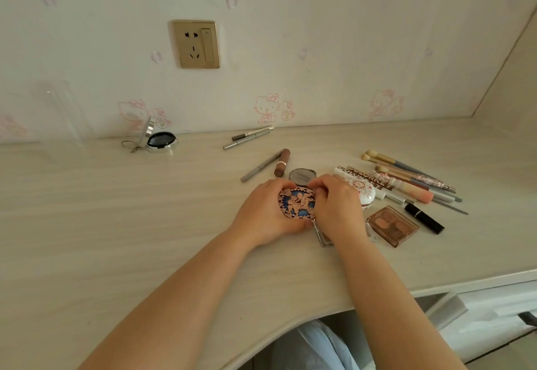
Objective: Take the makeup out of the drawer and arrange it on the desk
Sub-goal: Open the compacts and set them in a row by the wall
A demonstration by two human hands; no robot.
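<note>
**Both hands clamped on ornate compact, mid-desk**

Left hand [266, 212] and right hand [338, 208] are together, both curled round a rose-gold and blue filigree compact [297, 203], thumbs on its top edge. It sits at or just above the desk [116, 224]; can't tell if it touches. Its outer rims are covered by palms, so full outline is hidden. Long axis runs roughly away from the person, narrow end toward them.

Under the right wrist a clear-edged palette [325, 237] is mostly hidden. Just behind the fingers, a round grey tin [302, 175], front edge covered. White patterned round box [366, 192] is partly behind the right hand.

Right of that: brown eyeshadow palette [393, 225], black lipstick [424, 218] pointing away-left to near-right, and a heap of brushes and pencils [412, 179] fanned w/ tips to the right; individual items overlap, hard to separate. Printed lettering there is only partly readable.

Behind hands: brown lipstick tube [282, 162] beside a grey pencil [261, 166], both angled away-right. Farther back, two more grey pencils [248, 137] lie near the wall. Far left, an open silver mirror compact [158, 138] w/ key ring.

Wall socket [197, 44] above. Drawer [444, 307] at lower right stands open, contents not visible.
</note>
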